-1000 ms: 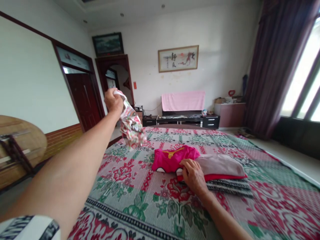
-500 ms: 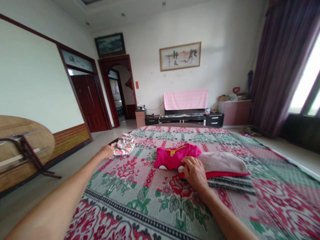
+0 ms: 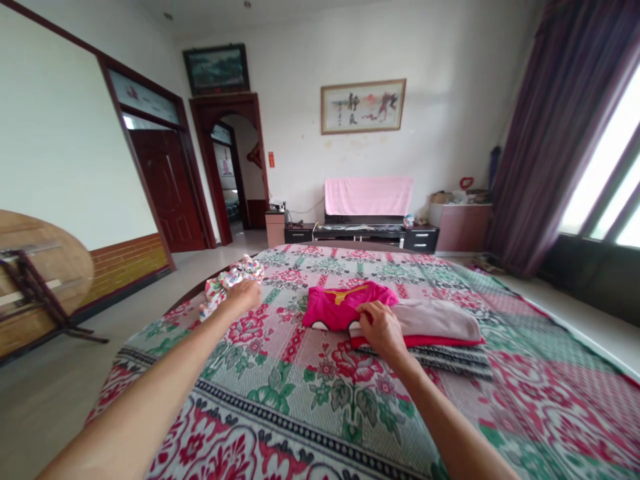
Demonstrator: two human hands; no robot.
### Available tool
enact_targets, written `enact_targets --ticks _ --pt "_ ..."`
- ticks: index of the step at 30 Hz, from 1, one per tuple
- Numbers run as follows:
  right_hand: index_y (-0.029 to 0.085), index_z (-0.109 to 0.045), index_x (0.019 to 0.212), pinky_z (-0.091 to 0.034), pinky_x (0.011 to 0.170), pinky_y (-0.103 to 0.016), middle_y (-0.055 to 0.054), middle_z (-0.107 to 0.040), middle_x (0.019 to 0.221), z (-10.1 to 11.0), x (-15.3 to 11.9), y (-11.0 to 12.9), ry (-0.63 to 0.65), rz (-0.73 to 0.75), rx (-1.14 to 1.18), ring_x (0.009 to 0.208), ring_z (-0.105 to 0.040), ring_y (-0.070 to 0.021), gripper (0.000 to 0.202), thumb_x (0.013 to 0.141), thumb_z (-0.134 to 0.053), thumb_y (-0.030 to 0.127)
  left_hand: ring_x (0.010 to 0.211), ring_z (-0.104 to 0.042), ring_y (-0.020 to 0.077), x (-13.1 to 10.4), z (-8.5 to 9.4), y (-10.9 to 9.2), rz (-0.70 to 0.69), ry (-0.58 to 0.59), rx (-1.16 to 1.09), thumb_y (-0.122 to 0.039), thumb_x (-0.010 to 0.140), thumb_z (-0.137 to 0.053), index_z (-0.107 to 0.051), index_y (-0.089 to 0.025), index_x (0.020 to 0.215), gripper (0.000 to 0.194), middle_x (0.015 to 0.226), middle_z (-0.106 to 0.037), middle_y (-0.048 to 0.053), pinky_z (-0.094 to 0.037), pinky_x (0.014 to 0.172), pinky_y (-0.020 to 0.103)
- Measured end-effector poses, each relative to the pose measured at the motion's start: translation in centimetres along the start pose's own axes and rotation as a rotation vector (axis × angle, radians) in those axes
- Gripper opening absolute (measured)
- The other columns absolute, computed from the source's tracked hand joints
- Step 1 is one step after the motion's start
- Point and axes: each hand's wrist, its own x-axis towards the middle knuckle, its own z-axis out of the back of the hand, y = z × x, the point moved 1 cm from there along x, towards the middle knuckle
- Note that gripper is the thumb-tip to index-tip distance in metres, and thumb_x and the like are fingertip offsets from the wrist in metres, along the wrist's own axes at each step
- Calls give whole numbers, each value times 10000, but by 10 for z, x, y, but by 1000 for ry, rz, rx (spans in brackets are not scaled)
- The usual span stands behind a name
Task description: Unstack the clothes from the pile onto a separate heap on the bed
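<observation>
Two bare forearms reach forward from the bottom edge, both cut off above the elbow. They stretch over a round surface [image 3: 280,413] covered by a woven cloth with red flowers, green leaves and a dark patterned border; the surface's near and right parts run out of view.

The right hand [image 3: 381,327] rests palm down on the near left corner of a stack of folded clothes [image 3: 440,333]. Its fingers [image 3: 364,311] are curled and close together, pressing the edge of the pale pink top layer; whether they pinch the fabric cannot be told. Below that layer show a red edge and a grey striped piece. Touching the stack's left side lies a bright pink garment [image 3: 345,305] with a yellow neckline; a white patch at its lower edge is too small to make out.

Further left, near the surface's far left edge, the left hand [image 3: 243,294] lies on a crumpled floral garment [image 3: 227,285] in white, pink and green. Its fingers are hidden behind the back of the hand, so their grip cannot be told.

At the left edge, a wooden round tabletop [image 3: 45,267] with folding legs stands on its side, partly cut off. Against the far wall, a pink towel [image 3: 369,195] hides whatever stands on a low dark cabinet [image 3: 365,235]. Above hangs a framed calligraphy picture [image 3: 363,106]; its characters are too blurred to read. A small red notice [image 3: 271,159] by the arched doorway is also unreadable. Dark curtains [image 3: 550,133] hang at right.
</observation>
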Motion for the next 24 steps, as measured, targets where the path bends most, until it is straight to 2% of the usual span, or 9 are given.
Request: enact_targets --ticks 2,6,8,11,13,16,18,20,24 --pt "203 -673 821 -401 750 -285 -37 -661 816 2 7 1 -17 -31 -2 797 -579 -181 196 785 -488 150 969 -632 225 6 -14 -33 -129 6 -79 -213 782 -549 -730 -209 882 207 934 -703 67 -464 896 322" --pt "210 -673 792 -417 720 -281 -33 -669 798 5 15 8 -70 13 87 753 -589 -174 212 776 -466 168 1127 -571 165 16 -45 -101 -379 -44 -264 -181 821 -464 -684 -248 1117 375 1192 -646 34 -385 1008 230" --pt "207 -660 759 -428 704 -274 -30 -669 774 4 14 11 -75 38 168 731 -593 -170 200 760 -464 167 1133 -568 144 17 -61 -126 -455 -52 -347 -133 791 -479 -667 -254 1154 426 1229 -627 28 -385 991 185" --pt "200 -640 734 -441 701 -275 -33 -663 752 4 7 11 -64 49 240 711 -591 -170 176 748 -467 171 1014 -633 184 16 -78 -145 -474 -29 -423 -108 716 -551 -739 -205 972 332 1060 -698 65 -453 912 216" --pt "197 -636 744 -446 710 -282 -37 -661 756 4 3 9 -67 35 246 717 -590 -175 172 752 -467 173 951 -656 223 16 -77 -145 -403 -50 -450 -114 718 -546 -752 -162 874 263 963 -719 99 -478 887 280" --pt "198 -636 769 -450 762 -300 -45 -668 813 8 3 6 -125 5 249 789 -602 -188 172 765 -466 178 951 -660 238 20 -51 -134 -252 -154 -502 -142 793 -446 -720 -119 1002 346 995 -713 135 -485 876 332" --pt "198 -640 817 -452 798 -316 -52 -669 873 10 8 5 -192 -21 268 841 -608 -195 183 768 -464 181 926 -669 217 23 -20 -125 -166 -290 -601 -185 831 -401 -678 -123 1099 391 996 -715 124 -500 832 312" --pt "190 -640 898 -461 809 -331 -66 -659 919 8 15 6 -235 -44 290 867 -608 -201 221 769 -461 186 838 -686 189 24 13 -118 -162 -400 -761 -229 824 -442 -676 -152 1086 360 911 -729 86 -513 746 265" --pt "159 -606 1061 -482 783 -360 -102 -631 977 -6 31 10 -214 -63 307 834 -599 -205 351 735 -481 192 591 -676 149 21 67 -113 -207 -265 -1065 -218 750 -528 -675 -142 953 262 701 -705 44 -428 461 169"
